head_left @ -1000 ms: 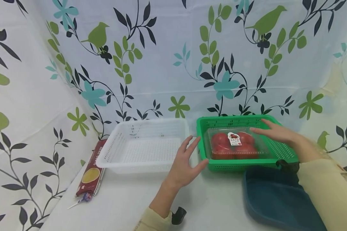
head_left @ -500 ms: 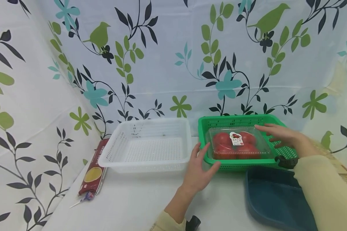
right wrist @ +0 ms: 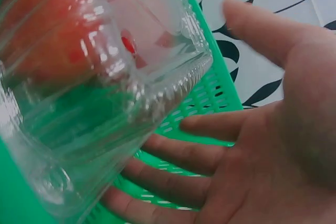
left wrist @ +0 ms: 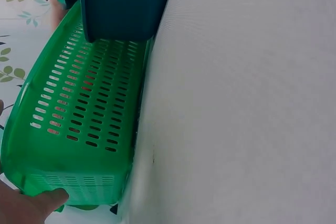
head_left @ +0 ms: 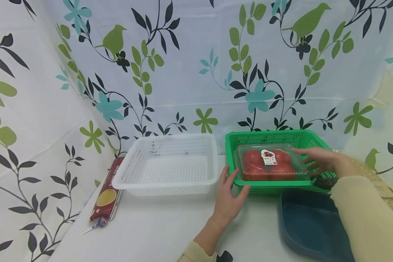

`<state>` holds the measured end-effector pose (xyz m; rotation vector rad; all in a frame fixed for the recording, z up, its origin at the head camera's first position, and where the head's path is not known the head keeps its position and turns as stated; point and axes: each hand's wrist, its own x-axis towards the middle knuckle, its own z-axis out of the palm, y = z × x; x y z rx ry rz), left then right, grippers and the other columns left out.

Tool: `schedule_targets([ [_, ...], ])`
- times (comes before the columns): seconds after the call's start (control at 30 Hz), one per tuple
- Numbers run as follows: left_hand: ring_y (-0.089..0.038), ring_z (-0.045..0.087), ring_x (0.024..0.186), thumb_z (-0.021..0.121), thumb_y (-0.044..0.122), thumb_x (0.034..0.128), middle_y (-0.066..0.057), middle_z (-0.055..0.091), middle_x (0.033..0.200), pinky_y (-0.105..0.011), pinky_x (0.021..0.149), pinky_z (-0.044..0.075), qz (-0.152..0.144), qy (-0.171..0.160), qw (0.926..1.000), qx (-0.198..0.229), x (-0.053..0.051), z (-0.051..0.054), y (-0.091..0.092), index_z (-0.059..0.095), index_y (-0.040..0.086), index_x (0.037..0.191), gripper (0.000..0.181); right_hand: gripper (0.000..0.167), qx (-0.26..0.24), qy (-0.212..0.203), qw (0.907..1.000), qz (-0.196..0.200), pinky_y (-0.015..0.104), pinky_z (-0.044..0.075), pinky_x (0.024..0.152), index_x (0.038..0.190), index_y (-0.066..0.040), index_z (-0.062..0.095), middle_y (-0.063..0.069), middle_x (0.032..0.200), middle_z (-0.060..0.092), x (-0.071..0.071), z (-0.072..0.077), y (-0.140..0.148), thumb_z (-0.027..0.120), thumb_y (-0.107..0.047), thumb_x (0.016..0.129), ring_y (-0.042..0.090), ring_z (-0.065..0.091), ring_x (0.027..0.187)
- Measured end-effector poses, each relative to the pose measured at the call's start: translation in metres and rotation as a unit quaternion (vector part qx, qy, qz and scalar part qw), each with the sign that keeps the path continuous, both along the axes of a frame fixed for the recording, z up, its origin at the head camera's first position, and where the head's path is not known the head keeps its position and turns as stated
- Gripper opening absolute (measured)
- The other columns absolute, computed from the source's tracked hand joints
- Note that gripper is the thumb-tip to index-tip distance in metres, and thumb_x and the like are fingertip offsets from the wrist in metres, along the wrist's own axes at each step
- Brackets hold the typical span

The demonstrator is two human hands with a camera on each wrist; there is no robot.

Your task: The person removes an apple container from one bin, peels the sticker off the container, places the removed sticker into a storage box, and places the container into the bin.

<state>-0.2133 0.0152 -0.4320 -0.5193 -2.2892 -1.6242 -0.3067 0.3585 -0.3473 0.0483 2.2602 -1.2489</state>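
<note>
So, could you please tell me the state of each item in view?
Clear box: closed, red fruit inside.
Green basket: upright, holding the clear box.
White basket: upright, open-topped.
Blue bin: upright, open-topped, partly hidden.
Red packet: lying down; sealed or not, cannot tell.
Lollipop: wrapped, lying on the table.
Yellowish bag: partly hidden, state unclear.
Left hand: fingers spread.
Right hand: fingers extended.

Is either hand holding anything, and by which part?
Nothing looks held: the left hand is by the green basket, the right hand by the box.

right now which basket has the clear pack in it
The green basket, right of the white basket: the clear pack sits inside it; the white basket holds none.
</note>
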Motion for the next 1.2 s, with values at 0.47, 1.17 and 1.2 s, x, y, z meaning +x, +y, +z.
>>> schedule_targets([
  [0.47,-0.035,0.048,0.135,0.070,0.025,0.0956,-0.017,0.032,0.158,-0.038,0.092,0.056,-0.015,0.033,0.9961,0.081,-0.005,-0.010,0.003,0.057,-0.001,0.137,0.051,0.105,-0.010,-0.033,0.9994,0.008,0.073,0.033,0.104,0.149,0.020,-0.007,0.048,0.150,0.005,-0.002,-0.009,0.002,0.041,-0.060,0.101,0.067,0.019,0.135],
  [1.17,-0.034,0.047,0.136,0.071,0.022,0.0945,-0.016,0.032,0.159,-0.038,0.092,0.055,-0.015,0.023,0.9959,0.086,-0.004,-0.008,0.003,0.056,-0.001,0.138,0.051,0.077,-0.145,0.013,0.9888,-0.036,0.054,0.046,0.103,0.153,0.008,0.010,0.036,0.154,0.000,-0.001,-0.005,0.002,0.053,-0.033,0.103,0.054,0.016,0.138],
  [1.2,-0.034,0.047,0.136,0.071,0.022,0.0944,-0.016,0.032,0.159,-0.038,0.092,0.055,-0.014,0.022,0.9959,0.086,-0.003,-0.008,0.004,0.056,-0.002,0.138,0.052,0.070,-0.144,0.020,0.9885,-0.041,0.052,0.048,0.100,0.149,0.008,0.020,0.035,0.153,0.005,-0.001,-0.006,0.003,0.053,-0.033,0.103,0.052,0.019,0.137],
])
